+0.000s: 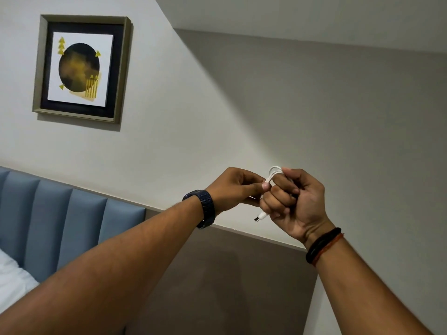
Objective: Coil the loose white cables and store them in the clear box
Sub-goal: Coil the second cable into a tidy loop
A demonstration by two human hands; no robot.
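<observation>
Both my hands are raised in front of the wall, touching each other. My right hand point(296, 204) is closed in a fist around a bundled white cable point(273, 174); its loops stick out above the fist and a plug end point(260, 217) hangs out below. My left hand point(235, 187), with a dark watch on the wrist, pinches a strand of the same cable between thumb and forefinger right beside the fist. The clear box is not in view.
A framed picture point(82, 67) hangs on the pale wall at upper left. A blue padded headboard point(60, 218) and a white pillow point(12, 281) sit at lower left. A brown wall panel point(217, 281) runs below my hands.
</observation>
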